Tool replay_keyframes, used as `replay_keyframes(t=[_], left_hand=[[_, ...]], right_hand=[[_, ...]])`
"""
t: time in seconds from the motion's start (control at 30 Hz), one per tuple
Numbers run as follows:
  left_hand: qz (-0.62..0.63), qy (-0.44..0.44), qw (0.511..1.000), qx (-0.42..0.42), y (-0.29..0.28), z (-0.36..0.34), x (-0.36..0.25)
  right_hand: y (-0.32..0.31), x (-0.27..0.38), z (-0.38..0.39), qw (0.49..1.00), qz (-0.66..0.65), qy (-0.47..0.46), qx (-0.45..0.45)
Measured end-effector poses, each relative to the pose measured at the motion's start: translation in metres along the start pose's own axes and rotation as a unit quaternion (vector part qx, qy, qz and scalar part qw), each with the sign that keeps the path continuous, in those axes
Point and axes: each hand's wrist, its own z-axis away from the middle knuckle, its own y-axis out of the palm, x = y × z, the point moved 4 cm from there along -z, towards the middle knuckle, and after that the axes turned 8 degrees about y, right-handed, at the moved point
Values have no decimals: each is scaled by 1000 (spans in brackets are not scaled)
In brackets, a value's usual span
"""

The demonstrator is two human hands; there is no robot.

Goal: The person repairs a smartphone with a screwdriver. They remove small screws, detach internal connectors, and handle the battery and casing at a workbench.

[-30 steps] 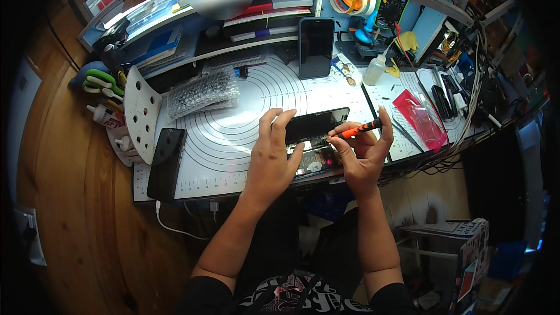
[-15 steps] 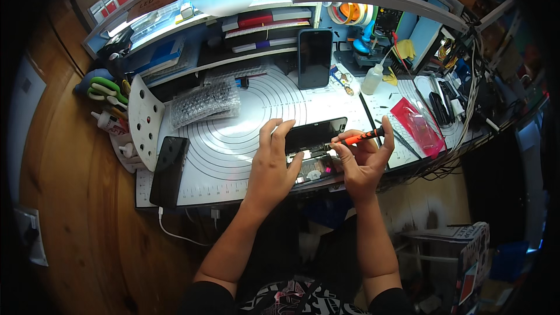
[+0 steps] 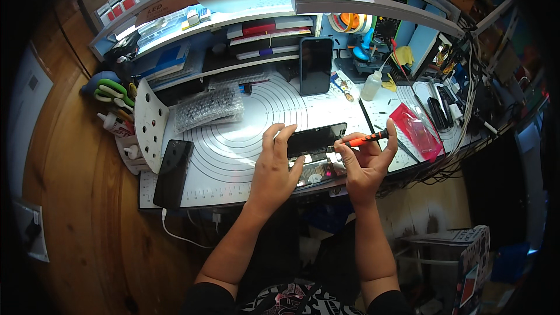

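An opened phone lies at the front edge of the worktable. Its dark screen (image 3: 315,138) is tilted up at the far side, and the body with bare inner parts (image 3: 318,172) faces up nearer me. My left hand (image 3: 273,166) grips the phone's left side, fingers by the screen and thumb at the body. My right hand (image 3: 367,169) pinches an orange and black screwdriver (image 3: 368,139) that slants down leftward over the right part of the phone. The screwdriver's tip is hidden behind my fingers, so contact cannot be made out.
Another phone (image 3: 173,174) lies at left on a white cable. Bubble wrap (image 3: 209,108), an upright phone (image 3: 315,67), a dropper bottle (image 3: 371,86) and a pink packet (image 3: 416,131) surround the work. A perforated white holder (image 3: 150,122) stands left; loose cables hang at right.
The view has tipped a little, so the table sits slightly lower in the picture. Both hands keep their hold, with only a small shift of the right hand and screwdriver.
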Motion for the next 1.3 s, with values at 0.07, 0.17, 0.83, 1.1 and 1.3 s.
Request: replay_keyframes(t=[0.07,0.17,0.83,1.1,1.3], left_hand=[[-1,-1,1000,1,-1,0,-1],[-32,29,999,3,-2,-1,-2],[15,29,998,-44,-3,-1,-2],[27,-9,999,-29,-4,3,4],[21,-10,1000,-13,-6,1,-4]], right_hand=[[2,-1,-2,1000,-9,1,0],[6,3,-1,997,-22,70,-10],[-2,-3,-2,997,-43,57,-33],[-2,-5,-2,995,-78,60,-28],[-2,-7,-2,995,-83,59,-19]])
